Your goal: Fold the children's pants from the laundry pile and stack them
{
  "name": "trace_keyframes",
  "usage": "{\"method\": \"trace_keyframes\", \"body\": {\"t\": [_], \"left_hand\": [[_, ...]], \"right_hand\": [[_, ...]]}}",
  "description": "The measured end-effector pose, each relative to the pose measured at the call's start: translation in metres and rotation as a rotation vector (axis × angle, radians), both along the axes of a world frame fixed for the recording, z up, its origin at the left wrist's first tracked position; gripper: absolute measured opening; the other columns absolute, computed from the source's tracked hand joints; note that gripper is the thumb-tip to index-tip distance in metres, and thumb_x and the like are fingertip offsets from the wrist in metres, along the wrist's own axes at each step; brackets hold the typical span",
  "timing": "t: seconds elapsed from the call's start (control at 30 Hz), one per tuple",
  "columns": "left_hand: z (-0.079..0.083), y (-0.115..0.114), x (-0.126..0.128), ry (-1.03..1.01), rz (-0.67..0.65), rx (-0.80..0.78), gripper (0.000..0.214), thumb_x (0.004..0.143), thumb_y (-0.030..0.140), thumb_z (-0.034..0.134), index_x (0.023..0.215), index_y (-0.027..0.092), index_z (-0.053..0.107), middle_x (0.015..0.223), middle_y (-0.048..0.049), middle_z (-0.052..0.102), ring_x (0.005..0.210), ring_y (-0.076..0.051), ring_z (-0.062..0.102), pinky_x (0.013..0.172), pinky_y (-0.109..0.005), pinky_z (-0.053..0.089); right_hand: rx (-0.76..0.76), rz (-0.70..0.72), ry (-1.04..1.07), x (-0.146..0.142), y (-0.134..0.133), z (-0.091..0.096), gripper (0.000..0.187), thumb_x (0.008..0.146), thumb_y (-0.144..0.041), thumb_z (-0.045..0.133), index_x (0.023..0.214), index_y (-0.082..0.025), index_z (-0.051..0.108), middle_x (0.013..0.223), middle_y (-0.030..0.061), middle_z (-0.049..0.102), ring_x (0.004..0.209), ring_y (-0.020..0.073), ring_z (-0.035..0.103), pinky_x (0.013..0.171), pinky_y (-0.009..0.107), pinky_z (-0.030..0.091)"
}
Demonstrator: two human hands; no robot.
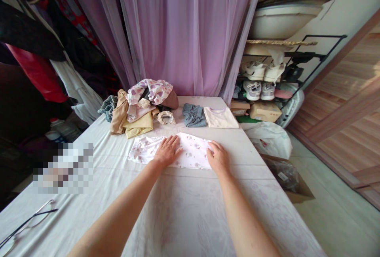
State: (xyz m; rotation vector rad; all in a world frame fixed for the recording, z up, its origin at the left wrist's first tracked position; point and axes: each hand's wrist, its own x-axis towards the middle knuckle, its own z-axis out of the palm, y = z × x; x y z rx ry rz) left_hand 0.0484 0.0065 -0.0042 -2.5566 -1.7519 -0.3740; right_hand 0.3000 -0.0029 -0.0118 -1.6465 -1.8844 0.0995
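A white garment with a small pink print [192,154] lies flat and folded on a pale sheet-covered surface [237,197]. My left hand [168,151] rests palm down on the garment's left half, fingers spread. My right hand [218,158] lies palm down at its right edge, partly on the fabric. Neither hand grips anything. Beyond the hands sit a folded grey garment [193,115], a folded cream T-shirt [220,117], and a loose heap of mixed clothes [142,108].
A pair of glasses [28,225] lies at the near left of the surface. A purple curtain [178,31] hangs behind it, with dark hanging clothes [38,39] at left. To the right are a shoe rack [261,79], a white plastic bag [268,140], and an open cardboard box [292,181].
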Motion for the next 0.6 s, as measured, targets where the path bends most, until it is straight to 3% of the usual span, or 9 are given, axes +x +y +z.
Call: {"method": "trace_keyframes", "body": {"t": [0.17,0.33,0.5,0.6], "left_hand": [[0.001,-0.040,-0.052,0.013,-0.004,0.036,0.054,0.097,0.050,0.037,0.141,0.020,0.049,0.147,-0.0113,0.049,0.140,-0.028,0.039,0.115,-0.049,0.031],[0.008,-0.073,-0.100,-0.038,-0.064,0.065,0.051,0.095,0.048,0.045,0.137,0.021,0.053,0.144,-0.0107,0.052,0.138,-0.028,0.040,0.116,-0.051,0.030],[0.018,-0.084,-0.119,-0.128,-0.113,0.127,0.032,0.092,0.039,0.051,0.114,0.022,0.067,0.121,-0.0103,0.067,0.116,-0.025,0.059,0.107,-0.047,0.043],[0.021,-0.084,-0.122,-0.163,-0.137,0.106,0.027,0.095,0.035,0.048,0.100,0.024,0.071,0.105,-0.0073,0.071,0.100,-0.020,0.065,0.102,-0.042,0.046]], "right_hand": [[0.016,-0.095,0.038,0.005,-0.005,0.003,0.043,0.087,-0.024,0.040,0.118,-0.015,0.068,0.125,0.0135,0.064,0.116,0.0254,0.057,0.102,0.037,0.043],[-0.103,-0.301,-0.087,0.014,-0.030,0.012,0.046,0.088,-0.030,0.042,0.127,-0.015,0.061,0.117,0.0140,0.068,0.107,0.0274,0.061,0.092,0.037,0.046],[-0.236,-0.392,-0.065,0.018,-0.054,0.020,0.054,0.088,-0.043,0.045,0.135,-0.016,0.055,0.090,0.0099,0.074,0.082,0.0275,0.067,0.075,0.036,0.047],[-0.291,-0.323,0.064,0.021,-0.061,0.023,0.055,0.084,-0.043,0.048,0.134,-0.022,0.057,0.090,0.0064,0.074,0.079,0.0247,0.067,0.071,0.033,0.048]]}}
